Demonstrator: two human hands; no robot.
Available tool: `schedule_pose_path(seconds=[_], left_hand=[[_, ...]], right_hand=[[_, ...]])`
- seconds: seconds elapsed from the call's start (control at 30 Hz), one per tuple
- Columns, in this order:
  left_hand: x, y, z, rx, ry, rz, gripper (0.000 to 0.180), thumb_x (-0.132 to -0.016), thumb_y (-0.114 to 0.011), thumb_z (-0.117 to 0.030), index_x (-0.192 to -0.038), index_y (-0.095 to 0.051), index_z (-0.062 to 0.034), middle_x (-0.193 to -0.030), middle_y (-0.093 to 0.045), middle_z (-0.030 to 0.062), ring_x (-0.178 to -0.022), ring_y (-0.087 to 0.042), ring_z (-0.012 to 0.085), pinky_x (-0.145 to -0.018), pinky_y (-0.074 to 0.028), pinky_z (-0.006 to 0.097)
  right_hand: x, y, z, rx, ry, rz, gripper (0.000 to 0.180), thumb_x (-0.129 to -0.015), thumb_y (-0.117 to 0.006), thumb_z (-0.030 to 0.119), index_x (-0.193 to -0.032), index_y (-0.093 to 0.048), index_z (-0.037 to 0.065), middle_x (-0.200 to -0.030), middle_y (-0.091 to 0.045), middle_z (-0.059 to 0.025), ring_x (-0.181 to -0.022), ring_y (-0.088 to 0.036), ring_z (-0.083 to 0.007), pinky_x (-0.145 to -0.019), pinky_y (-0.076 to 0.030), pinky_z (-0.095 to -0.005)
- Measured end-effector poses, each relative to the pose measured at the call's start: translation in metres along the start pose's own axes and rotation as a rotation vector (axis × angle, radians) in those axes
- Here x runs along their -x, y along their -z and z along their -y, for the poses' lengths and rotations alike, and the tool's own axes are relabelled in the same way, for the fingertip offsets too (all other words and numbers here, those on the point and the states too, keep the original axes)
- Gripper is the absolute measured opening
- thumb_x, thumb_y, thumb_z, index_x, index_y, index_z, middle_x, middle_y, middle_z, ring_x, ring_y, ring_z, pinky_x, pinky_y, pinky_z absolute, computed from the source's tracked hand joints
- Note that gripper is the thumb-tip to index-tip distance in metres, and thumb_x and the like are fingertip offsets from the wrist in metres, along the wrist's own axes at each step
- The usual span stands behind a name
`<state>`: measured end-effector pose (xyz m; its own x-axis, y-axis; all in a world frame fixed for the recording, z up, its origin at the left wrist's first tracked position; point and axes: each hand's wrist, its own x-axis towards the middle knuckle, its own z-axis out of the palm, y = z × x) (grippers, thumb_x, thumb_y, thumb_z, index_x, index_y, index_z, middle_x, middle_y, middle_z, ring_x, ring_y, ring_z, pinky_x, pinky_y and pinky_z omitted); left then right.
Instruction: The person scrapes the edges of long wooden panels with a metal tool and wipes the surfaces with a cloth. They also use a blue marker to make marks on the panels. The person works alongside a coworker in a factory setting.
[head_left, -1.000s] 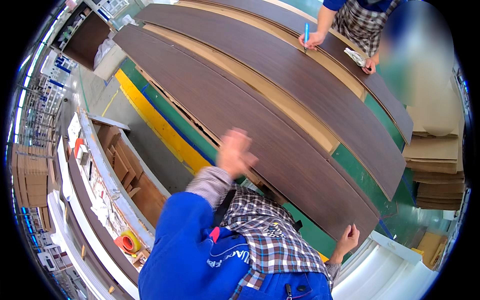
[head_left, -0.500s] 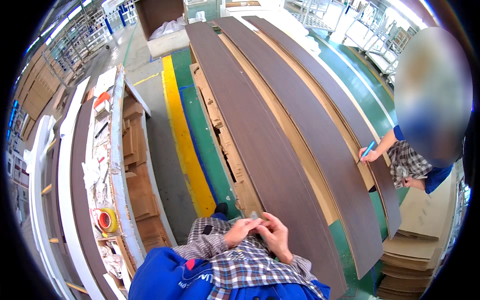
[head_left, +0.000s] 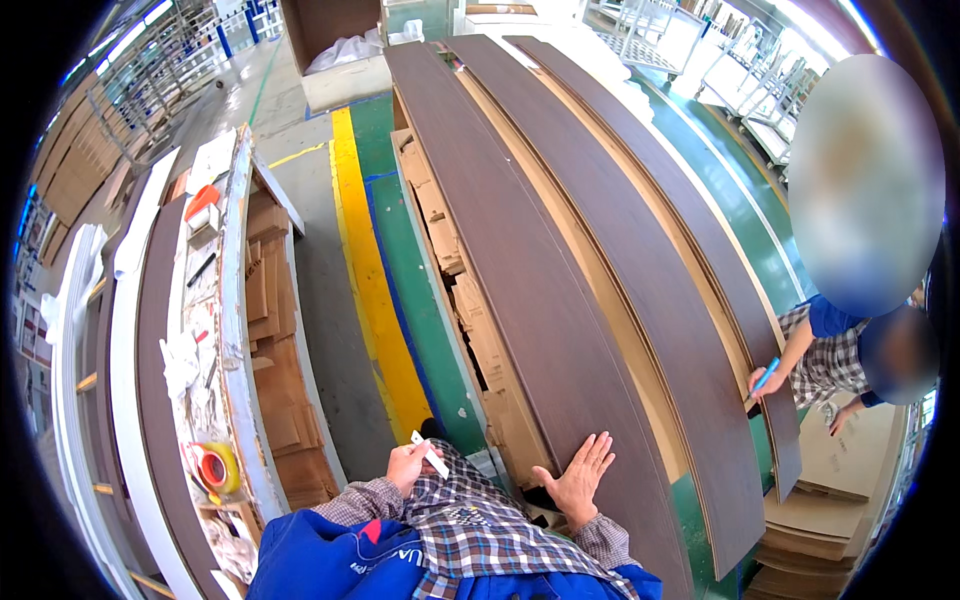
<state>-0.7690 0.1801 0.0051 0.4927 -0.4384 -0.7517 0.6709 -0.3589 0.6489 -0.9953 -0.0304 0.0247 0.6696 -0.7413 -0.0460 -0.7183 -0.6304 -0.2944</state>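
Observation:
My left hand (head_left: 404,470) is closed on a small flat white strip (head_left: 433,458) and holds it above my checked apron. What the strip is exactly I cannot make out. With fingers spread, my right hand (head_left: 582,478) lies on the near end of the closest dark brown panel (head_left: 520,290). Beside it run two more long brown panels, the middle one (head_left: 620,250) and the farthest one (head_left: 660,170). Lighter tan strips show in the gaps between them.
A co-worker's hand (head_left: 768,382) on the right holds a blue marker at the farther panels. To my left stands a cluttered bench (head_left: 240,400) with a yellow tape roll (head_left: 215,468). Cardboard pieces (head_left: 495,385) lie under the nearest panel; stacked sheets (head_left: 830,480) stand at right.
My hands were together before and are now apart: the left has moved left with the white strip, the right has opened onto the panel. The co-worker's marker hand has moved nearer me.

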Motion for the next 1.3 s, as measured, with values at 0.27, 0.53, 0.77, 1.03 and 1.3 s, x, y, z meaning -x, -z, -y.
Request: schedule_pose_path(seconds=[0.27, 0.53, 0.77, 1.03, 1.3], left_hand=[[-0.057, 0.056, -0.101, 0.044, -0.105, -0.049, 0.031, -0.096, -0.046, -0.025, -0.098, -0.058, 0.0032, -0.093, -0.067, 0.0121, -0.078, -0.066, 0.0203, -0.067, -0.053, 0.031], [-0.061, 0.149, -0.135, 0.296, -0.162, -0.337, 0.028, -0.094, -0.051, -0.026, -0.095, -0.059, 0.0006, -0.09, -0.067, 0.0124, -0.078, -0.066, 0.0196, -0.066, -0.053, 0.03], [-0.061, 0.195, -0.107, 0.411, -0.117, -0.43, 0.027, -0.094, -0.051, -0.028, -0.093, -0.057, -0.0015, -0.091, -0.066, 0.0129, -0.078, -0.065, 0.0206, -0.065, -0.053, 0.032], [-0.13, 0.211, -0.181, 0.469, -0.111, -0.502, 0.029, -0.094, -0.05, -0.03, -0.094, -0.055, -0.001, -0.095, -0.065, 0.0138, -0.082, -0.065, 0.0225, -0.068, -0.054, 0.034], [-0.21, 0.172, -0.337, 0.123, -0.305, -0.435, 0.031, -0.094, -0.05, -0.031, -0.096, -0.056, -0.0006, -0.093, -0.064, 0.012, -0.079, -0.064, 0.0197, -0.068, -0.053, 0.031]], right_hand=[[-0.148, -0.025, 0.072, 0.051, -0.043, -0.054, 0.096, -0.082, -0.057, 0.049, -0.136, -0.014, -0.017, -0.144, -0.005, -0.0359, -0.136, 0.001, -0.0469, -0.11, -0.001, -0.0526], [-0.296, -0.051, 0.14, 0.063, 0.017, -0.118, 0.098, -0.08, -0.058, 0.051, -0.135, -0.013, -0.018, -0.144, -0.005, -0.0364, -0.136, -0.001, -0.047, -0.11, -0.003, -0.0532], [-0.419, -0.075, 0.211, 0.025, 0.049, -0.135, 0.096, -0.081, -0.057, 0.05, -0.136, -0.015, -0.016, -0.144, -0.008, -0.036, -0.136, -0.004, -0.0461, -0.11, -0.003, -0.0534], [-0.553, -0.09, 0.309, 0.229, 0.047, -0.126, 0.082, -0.087, -0.047, 0.05, -0.136, -0.026, -0.012, -0.143, -0.018, -0.0331, -0.136, -0.015, -0.0445, -0.109, -0.013, -0.0543], [-0.53, -0.116, 0.408, -0.633, 1.081, 0.323, 0.033, -0.091, -0.047, 0.031, -0.119, -0.058, 0.017, -0.109, -0.064, -0.0005, -0.116, -0.052, -0.0228, -0.11, -0.017, -0.0528]])
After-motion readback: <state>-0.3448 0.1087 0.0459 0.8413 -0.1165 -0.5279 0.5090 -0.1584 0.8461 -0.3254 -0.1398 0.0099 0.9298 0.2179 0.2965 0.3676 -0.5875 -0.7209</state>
